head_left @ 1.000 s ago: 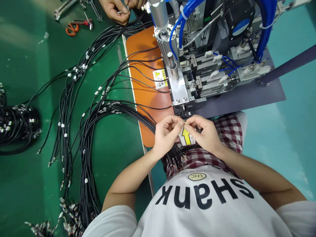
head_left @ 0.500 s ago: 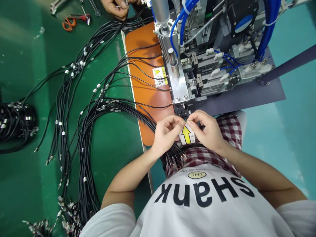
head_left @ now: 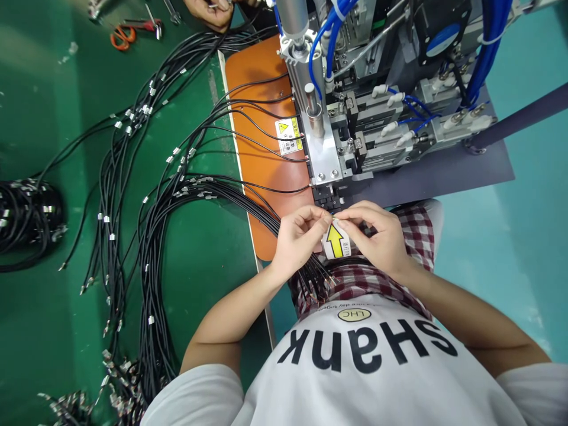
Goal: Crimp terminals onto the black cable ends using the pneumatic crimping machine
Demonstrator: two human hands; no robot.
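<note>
Black cable end (head_left: 332, 220), pinched between your two hands at mid-frame, sits just below the dark jaws of the crimping machine (head_left: 326, 160) and above the yellow arrow label (head_left: 335, 241); your left hand (head_left: 298, 235) and right hand (head_left: 377, 234) are both clenched on it, fingertips meeting. Its tip is too small to make out, the cable bundle (head_left: 146, 236) trailing left across the green table (head_left: 53, 331) runs off the lower edge, and another person's hand (head_left: 208, 9) at top is cropped.

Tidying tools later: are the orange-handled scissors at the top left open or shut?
Shut, as far as shows: the scissors lie flat on the green mat, handles together.
</note>
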